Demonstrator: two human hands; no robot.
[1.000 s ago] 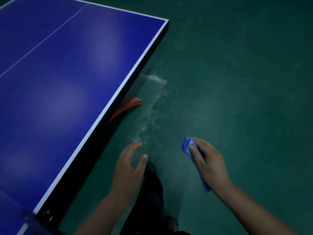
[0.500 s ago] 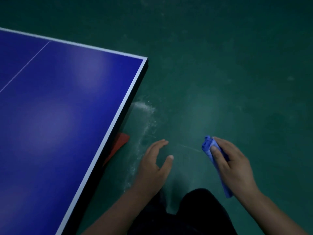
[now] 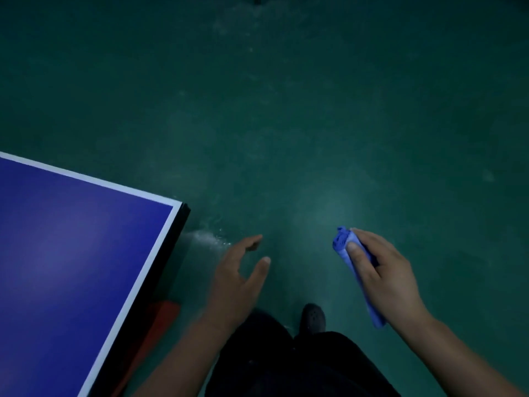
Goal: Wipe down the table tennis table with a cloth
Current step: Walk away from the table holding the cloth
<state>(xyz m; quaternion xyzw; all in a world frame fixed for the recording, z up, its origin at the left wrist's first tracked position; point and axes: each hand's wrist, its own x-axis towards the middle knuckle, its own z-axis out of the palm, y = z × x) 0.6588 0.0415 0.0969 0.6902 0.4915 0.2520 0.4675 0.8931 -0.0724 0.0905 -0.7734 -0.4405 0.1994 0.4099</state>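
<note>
Nearest the camera, at the bottom edge, are the person's dark trousers [image 3: 289,365], with one dark shoe [image 3: 313,318] planted on the green floor [image 3: 315,110] just ahead of them. Both bare forearms reach forward over the floor, clear of the table. The left hand [image 3: 239,279] hangs in the air with nothing in it; its fingers are loosely extended and slightly curved, the thumb spread apart from them. It is motion-blurred. The right hand [image 3: 382,275] grasps the cloth [image 3: 343,245], a blue folded or rolled piece. The fingers wrap over it and the thumb presses on its near face; one end sticks out ahead of the fingertips and the other end trails out below the heel of the hand. The cloth is off the table and well apart from it, on the person's right. The table [image 3: 71,253] occupies the lower left: a blue top with a white border line and a black side edge, its corner pointing toward the middle of the view. The left hand is near that corner but not touching it. Beneath the table edge a red object [image 3: 163,313] shows on the floor, only partly visible. Just past the corner lies a pale scuffed patch [image 3: 206,239] on the floor, and fainter pale marks lie farther out.
</note>
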